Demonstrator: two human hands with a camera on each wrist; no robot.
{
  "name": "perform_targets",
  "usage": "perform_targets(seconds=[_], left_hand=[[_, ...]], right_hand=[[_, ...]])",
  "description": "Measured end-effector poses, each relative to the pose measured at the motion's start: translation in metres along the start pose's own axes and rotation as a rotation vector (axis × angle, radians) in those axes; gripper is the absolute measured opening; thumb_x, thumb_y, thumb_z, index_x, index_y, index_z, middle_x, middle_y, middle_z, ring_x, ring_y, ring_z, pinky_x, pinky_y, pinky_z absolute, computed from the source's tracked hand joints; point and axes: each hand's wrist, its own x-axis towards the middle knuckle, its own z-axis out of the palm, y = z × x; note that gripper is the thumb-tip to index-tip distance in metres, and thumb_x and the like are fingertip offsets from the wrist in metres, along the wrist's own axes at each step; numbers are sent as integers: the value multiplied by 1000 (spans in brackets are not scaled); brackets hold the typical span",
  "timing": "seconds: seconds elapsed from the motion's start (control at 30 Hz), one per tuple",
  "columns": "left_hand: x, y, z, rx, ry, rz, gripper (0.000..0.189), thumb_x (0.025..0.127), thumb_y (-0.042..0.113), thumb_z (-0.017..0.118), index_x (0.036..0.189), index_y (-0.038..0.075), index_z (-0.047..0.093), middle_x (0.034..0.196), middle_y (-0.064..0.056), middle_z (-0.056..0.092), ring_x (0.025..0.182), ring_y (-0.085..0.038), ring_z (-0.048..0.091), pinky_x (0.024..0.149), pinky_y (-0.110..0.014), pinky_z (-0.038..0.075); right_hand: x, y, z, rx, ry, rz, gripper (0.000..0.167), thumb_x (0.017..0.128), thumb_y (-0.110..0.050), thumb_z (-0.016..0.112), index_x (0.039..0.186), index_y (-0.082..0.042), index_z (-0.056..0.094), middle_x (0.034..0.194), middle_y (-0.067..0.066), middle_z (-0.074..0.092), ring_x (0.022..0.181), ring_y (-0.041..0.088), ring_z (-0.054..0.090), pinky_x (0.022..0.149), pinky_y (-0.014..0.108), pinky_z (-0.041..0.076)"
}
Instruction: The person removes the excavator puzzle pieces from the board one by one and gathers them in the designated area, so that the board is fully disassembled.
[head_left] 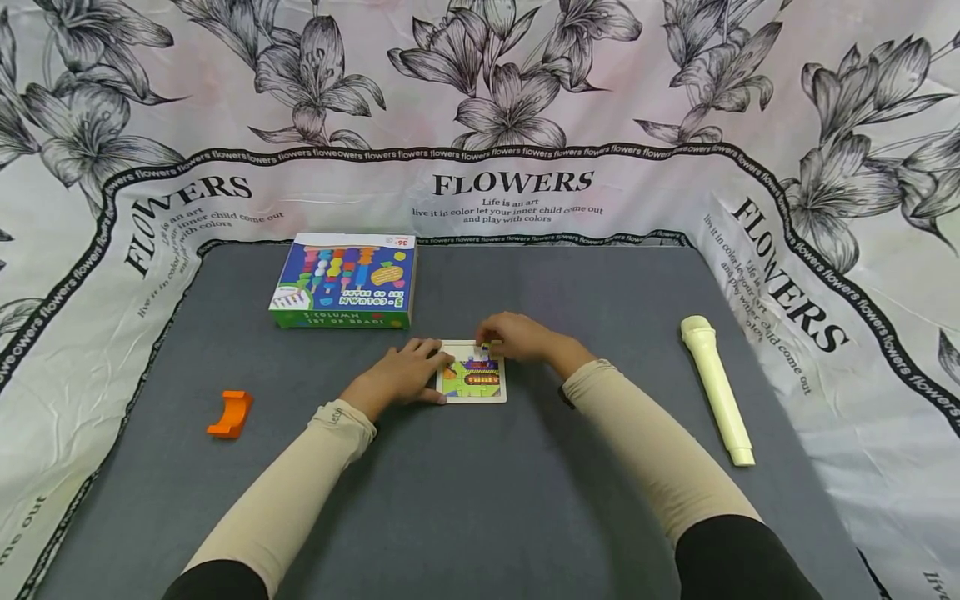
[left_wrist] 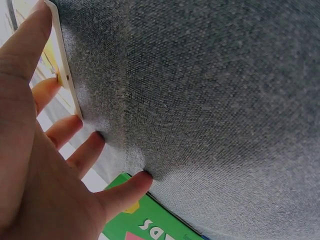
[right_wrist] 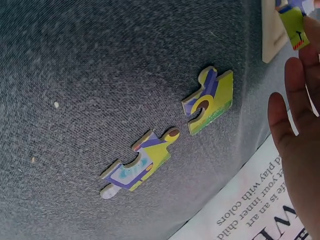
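A small square jigsaw puzzle (head_left: 480, 381) in a pale frame lies on the grey table, its picture partly filled with colourful pieces. My left hand (head_left: 405, 372) is spread at the frame's left side. In the left wrist view, its thumb and some fingertips touch the frame's edge (left_wrist: 69, 75), while other fingertips rest on the cloth. At the far right corner, my right hand (head_left: 517, 337) pinches a yellow-green puzzle piece (right_wrist: 295, 27) over the frame. Two loose puzzle pieces, one with a looped notch (right_wrist: 210, 102) and one with pale blue (right_wrist: 140, 162), lie beside this hand in the right wrist view.
A blue and green bead-set box (head_left: 345, 282) stands behind the puzzle to the left. An orange curved block (head_left: 230, 414) lies at far left, a pale yellow tube (head_left: 717, 390) at far right. Flower-printed cloth (head_left: 517, 200) borders the table.
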Motion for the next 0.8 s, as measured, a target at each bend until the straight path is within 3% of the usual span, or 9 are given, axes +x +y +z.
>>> perform_targets(seconds=[0.23, 0.4, 0.6, 0.8], left_hand=[[8, 1, 3, 6, 16, 17, 70, 88, 55, 62, 146, 22, 42, 153, -11, 31, 138, -35, 31, 101, -66, 35], [7, -1, 6, 1, 30, 11, 71, 87, 54, 64, 146, 20, 42, 153, -12, 32, 138, -36, 31, 101, -66, 35], [5, -3, 7, 2, 57, 24, 71, 88, 53, 65, 145, 18, 42, 151, -13, 33, 137, -37, 32, 99, -67, 36], [5, -1, 4, -15, 57, 25, 72, 87, 53, 65, 145, 17, 41, 149, -13, 34, 135, -37, 34, 98, -67, 37]], right_hand=[[-10, 12, -9, 211, 22, 15, 12, 98, -10, 58, 105, -4, 66, 101, 6, 67, 90, 18, 61, 80, 33, 50], [-27, 28, -22, 274, 66, 31, 15, 99, -8, 53, 107, 0, 63, 102, 11, 66, 92, 24, 61, 81, 36, 49], [-64, 67, -37, 285, 125, 110, 15, 98, -4, 52, 104, 6, 62, 100, 17, 66, 91, 26, 61, 81, 37, 48], [-92, 103, -36, 248, 156, 177, 16, 97, -1, 53, 103, 8, 64, 96, 19, 67, 82, 19, 57, 73, 31, 46]])
